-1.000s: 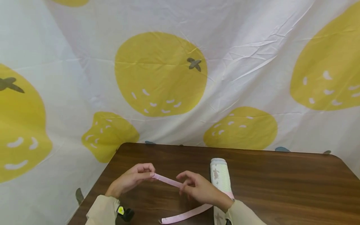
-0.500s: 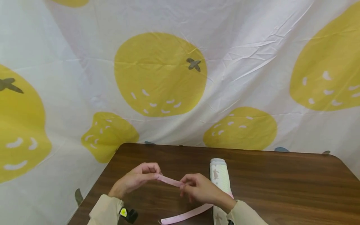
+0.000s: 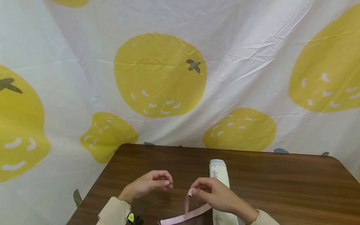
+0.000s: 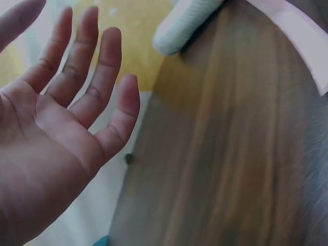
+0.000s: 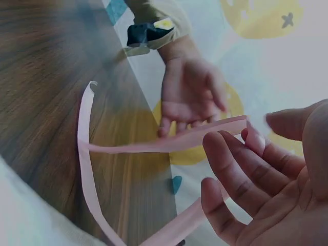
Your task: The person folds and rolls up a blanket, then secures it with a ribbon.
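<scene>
A pink ribbon (image 3: 186, 200) hangs from the fingertips of my right hand (image 3: 217, 193), and its short end shows at the fingers in the right wrist view. My left hand (image 3: 149, 184) is off to the left, holding nothing, its fingers loosely bent and spread in the left wrist view. On the table lies another length of pink ribbon (image 3: 174, 220), running out from a rolled white cloth (image 3: 220, 173) with brown animal prints. The right hand and forearm cover part of that roll. The hanging length crosses in front of the lying one.
The dark wooden table (image 3: 281, 187) has rounded far corners. Behind it hangs a white curtain (image 3: 239, 62) printed with yellow fruit. A dark strap device (image 3: 135, 217) sits on the left wrist.
My left hand has let go of the ribbon, which was stretched between both hands. That end now droops from the right hand. Both hands have shifted right and slightly nearer.
</scene>
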A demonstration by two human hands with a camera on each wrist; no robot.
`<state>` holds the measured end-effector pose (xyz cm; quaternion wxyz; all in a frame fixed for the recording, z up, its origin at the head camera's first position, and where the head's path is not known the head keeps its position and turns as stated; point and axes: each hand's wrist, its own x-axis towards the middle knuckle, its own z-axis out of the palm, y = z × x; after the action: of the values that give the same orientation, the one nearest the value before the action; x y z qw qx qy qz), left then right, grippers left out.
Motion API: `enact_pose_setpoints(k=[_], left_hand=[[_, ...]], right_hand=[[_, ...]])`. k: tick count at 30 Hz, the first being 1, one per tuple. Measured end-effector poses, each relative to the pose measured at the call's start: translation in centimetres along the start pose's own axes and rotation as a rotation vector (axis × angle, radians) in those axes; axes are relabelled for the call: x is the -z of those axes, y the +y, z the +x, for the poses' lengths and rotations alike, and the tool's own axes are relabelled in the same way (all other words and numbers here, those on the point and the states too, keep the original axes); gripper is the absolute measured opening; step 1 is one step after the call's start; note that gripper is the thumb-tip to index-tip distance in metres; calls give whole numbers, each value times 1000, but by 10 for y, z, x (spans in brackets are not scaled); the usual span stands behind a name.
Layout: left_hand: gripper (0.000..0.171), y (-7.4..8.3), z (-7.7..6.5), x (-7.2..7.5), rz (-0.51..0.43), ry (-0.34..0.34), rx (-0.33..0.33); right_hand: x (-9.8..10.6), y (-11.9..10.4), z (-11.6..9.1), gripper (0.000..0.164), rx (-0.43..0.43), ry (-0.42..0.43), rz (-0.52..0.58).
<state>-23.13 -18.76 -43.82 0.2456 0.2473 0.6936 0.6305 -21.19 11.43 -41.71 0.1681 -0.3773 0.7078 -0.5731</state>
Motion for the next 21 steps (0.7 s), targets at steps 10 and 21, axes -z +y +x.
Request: enact_pose_setpoints(k=[10, 21], left_hand=[[26, -18, 26, -27, 69, 37, 117], [33, -28, 52, -73, -47, 112, 116]], right_hand=[[21, -8, -34, 18, 7, 66, -42], [52, -11, -70, 16, -2, 85, -96]])
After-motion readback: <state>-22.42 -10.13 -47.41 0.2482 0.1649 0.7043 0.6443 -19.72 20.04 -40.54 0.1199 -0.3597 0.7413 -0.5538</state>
